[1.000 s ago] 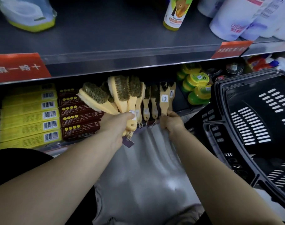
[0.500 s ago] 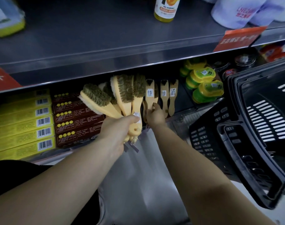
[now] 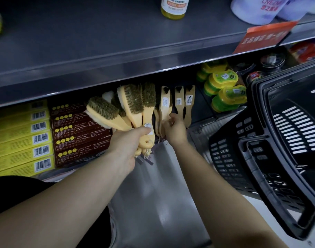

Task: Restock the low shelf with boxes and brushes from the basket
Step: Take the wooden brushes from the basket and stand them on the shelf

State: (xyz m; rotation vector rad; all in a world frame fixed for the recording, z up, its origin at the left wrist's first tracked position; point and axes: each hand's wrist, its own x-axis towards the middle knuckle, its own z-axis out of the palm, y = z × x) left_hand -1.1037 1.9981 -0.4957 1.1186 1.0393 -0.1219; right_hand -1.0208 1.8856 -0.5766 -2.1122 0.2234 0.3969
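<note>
My left hand (image 3: 129,145) grips the handles of a fanned bunch of pale wooden brushes with brown bristles (image 3: 133,102), held in front of the low shelf (image 3: 203,129). My right hand (image 3: 174,128) reaches into the shelf and its fingers pinch the handle of a small wooden brush (image 3: 165,104). Two more small brushes (image 3: 184,102) lie just right of it. The black plastic basket (image 3: 260,158) stands at the right, tilted towards me. Yellow boxes (image 3: 22,140) and dark brown boxes (image 3: 79,133) are stacked at the shelf's left.
Green and yellow round packs (image 3: 224,88) and dark tins (image 3: 273,59) fill the low shelf at the right. The upper shelf (image 3: 99,42) juts out overhead with a bottle (image 3: 174,8) and white containers (image 3: 260,9). An orange price tag (image 3: 264,36) hangs on its edge.
My right hand moved left along the row of small brushes and further into the shelf. My left hand kept the brush bunch in place. The view shifted down and right, so the basket looks closer.
</note>
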